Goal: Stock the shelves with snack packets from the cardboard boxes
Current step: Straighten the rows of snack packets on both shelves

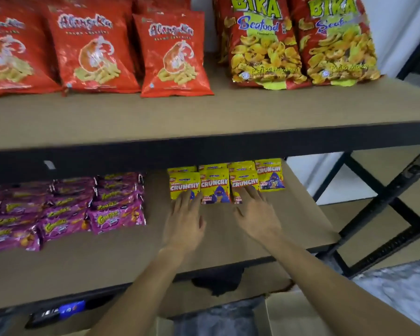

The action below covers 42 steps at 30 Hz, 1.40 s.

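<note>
Several small yellow Crunchy packets stand in a row toward the back of the middle shelf. My left hand reaches in with straight fingers, its tips against the leftmost front packet. My right hand is also flat and spread, fingertips touching the third front packet. Neither hand holds anything. A cardboard box sits open below the shelf at the bottom right.
Purple snack packets lie in stacks on the left of the same shelf. Red prawn-cracker bags and Bika Seafood bags stand on the upper shelf. The black metal frame crosses at right.
</note>
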{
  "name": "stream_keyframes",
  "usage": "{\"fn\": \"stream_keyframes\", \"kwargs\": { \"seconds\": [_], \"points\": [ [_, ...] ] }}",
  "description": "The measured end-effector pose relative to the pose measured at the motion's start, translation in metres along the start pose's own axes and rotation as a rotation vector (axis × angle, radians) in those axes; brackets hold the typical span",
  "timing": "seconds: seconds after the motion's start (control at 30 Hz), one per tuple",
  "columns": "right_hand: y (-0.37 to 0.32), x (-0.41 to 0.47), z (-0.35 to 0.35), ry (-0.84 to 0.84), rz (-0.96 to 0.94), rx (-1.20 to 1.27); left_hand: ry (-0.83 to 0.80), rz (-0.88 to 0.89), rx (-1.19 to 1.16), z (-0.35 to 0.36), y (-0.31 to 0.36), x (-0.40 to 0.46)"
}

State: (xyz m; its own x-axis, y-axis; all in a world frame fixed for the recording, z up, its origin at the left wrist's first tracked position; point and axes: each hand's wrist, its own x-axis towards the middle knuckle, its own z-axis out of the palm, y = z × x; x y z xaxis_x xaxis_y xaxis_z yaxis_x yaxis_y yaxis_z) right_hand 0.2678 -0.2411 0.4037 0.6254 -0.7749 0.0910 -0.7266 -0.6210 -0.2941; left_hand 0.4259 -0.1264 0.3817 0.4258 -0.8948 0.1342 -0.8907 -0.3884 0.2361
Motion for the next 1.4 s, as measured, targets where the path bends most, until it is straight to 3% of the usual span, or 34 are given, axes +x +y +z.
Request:
{"fn": "stream_keyframes", "kwargs": {
  "seconds": [0.3, 0.5, 0.8, 1.27, 1.4],
  "points": [
    [0.061, 0.078, 0.115, 0.275, -0.081, -0.022, 0.321, 0.141, 0.06, 0.142, -0.033, 0.082],
    [0.09, 0.097, 0.13, 0.232, -0.068, -0.063, 0.427, 0.184, 0.11, 0.151, -0.032, 0.116],
    [0.105, 0.116, 0.128, 0.097, -0.088, -0.034, 0.234, 0.196, 0.193, 0.167, -0.023, 0.145],
    [0.113, 0.139, 0.136, 0.141, -0.146, -0.019, 0.247, 0.187, 0.167, 0.169, -0.021, 0.147],
    [0.119, 0.133, 0.128, 0.226, -0.134, 0.063, 0.243, 0.182, 0.181, 0.169, -0.022, 0.147]
  ]
}}
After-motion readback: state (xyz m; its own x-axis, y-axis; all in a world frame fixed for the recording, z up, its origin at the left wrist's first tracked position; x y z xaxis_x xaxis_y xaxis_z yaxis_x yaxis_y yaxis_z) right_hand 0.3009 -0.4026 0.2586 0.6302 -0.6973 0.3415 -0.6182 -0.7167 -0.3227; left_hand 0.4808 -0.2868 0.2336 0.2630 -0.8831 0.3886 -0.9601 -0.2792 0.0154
